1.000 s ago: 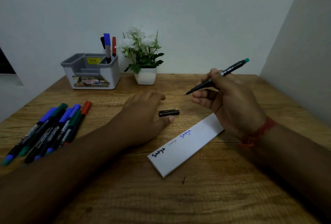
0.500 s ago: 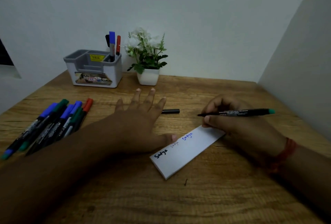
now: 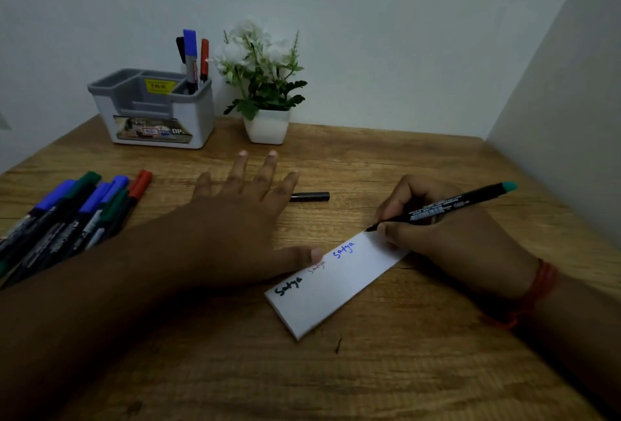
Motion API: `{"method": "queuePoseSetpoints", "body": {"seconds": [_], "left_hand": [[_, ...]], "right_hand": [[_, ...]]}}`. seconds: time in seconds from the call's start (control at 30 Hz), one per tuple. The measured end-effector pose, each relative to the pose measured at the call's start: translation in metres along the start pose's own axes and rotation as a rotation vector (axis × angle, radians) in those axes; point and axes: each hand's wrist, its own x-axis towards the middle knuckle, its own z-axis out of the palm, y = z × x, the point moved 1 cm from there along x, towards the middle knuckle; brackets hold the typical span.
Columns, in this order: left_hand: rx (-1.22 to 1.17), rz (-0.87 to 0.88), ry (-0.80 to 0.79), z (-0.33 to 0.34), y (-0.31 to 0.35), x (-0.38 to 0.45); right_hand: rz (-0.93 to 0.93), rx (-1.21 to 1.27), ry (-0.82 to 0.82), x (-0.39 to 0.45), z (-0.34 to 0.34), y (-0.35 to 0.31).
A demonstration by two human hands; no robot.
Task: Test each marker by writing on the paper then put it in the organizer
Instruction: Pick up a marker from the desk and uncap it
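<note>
a: item one, the right hand point(image 3: 447, 235). what is recorded against it?

b: fingers clenched around the green-ended marker point(image 3: 447, 207), uncapped. a second ago the marker was held up off the desk; now its tip has been brought down to the far corner of the paper point(image 3: 339, 286). the writing test is judged to be about to start.

a: item two, the left hand point(image 3: 242, 219)?

b: fingers released and spread, nothing grasped. it has been laid flat on the table point(image 3: 403, 370), thumb tip at the paper's near-left edge, so the paper is taken to be steadied.

a: item three, the cap point(image 3: 309, 197)?

b: listed lying loose on the table just beyond the left fingertips. it must be refitted before storage.

a: paper contents?

b: three words already entered along the left edge; blank space is left at the far end and along the right side.

a: remaining stock?

b: untested markers point(image 3: 70, 219) are piled at the left, near the table's edge. the organizer point(image 3: 151, 111) is placed at the back left, three markers stood in its right rear compartment; a potted plant point(image 3: 265, 84) is set just beside it.

a: open room?

b: bare wood is noted between paper and organizer; the wall is close on the right.
</note>
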Motion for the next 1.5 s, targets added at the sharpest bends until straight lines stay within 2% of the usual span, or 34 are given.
{"method": "queuePoseSetpoints", "body": {"seconds": [0.87, 1.5], "left_hand": [[-0.003, 0.006, 0.01, 0.0026, -0.0022, 0.0035], [0.004, 0.015, 0.011, 0.0024, -0.0018, 0.0034]], "right_hand": [[-0.013, -0.027, -0.07, 0.0, 0.001, 0.0016], [-0.012, -0.021, -0.048, 0.0019, 0.0014, 0.0048]]}}
